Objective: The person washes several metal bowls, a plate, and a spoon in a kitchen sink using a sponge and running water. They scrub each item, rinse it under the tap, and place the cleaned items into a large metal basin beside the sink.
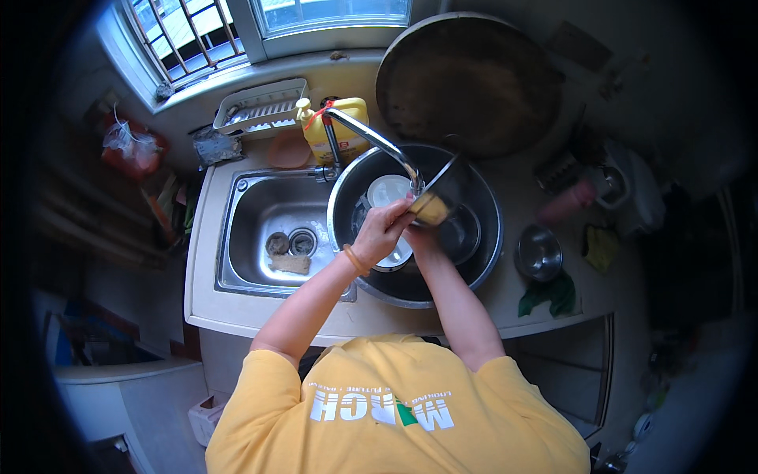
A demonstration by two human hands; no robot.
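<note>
Over a large metal basin [487, 260], my left hand [384, 228] grips the near rim of a tilted metal bowl [453, 181]. A yellow sponge or cloth [430, 209] lies against the bowl. My right hand [421, 236] is mostly hidden beneath the bowl and sponge, so its fingers cannot be made out. The spout of a chrome faucet [379, 141] ends right beside the bowl. Inside the basin are a white dish [388, 191], another white bowl or dish [395, 256] and a dark or clear bowl [471, 234].
Left of the basin, a steel sink [254, 207] holds a scouring pad [277, 243] and a tan sponge [290, 264]. Behind stand a yellow pump jug [349, 142] and a white rack [260, 98]. A large round board [468, 83] leans behind. A metal bowl [539, 253] and green cloth [549, 294] lie right.
</note>
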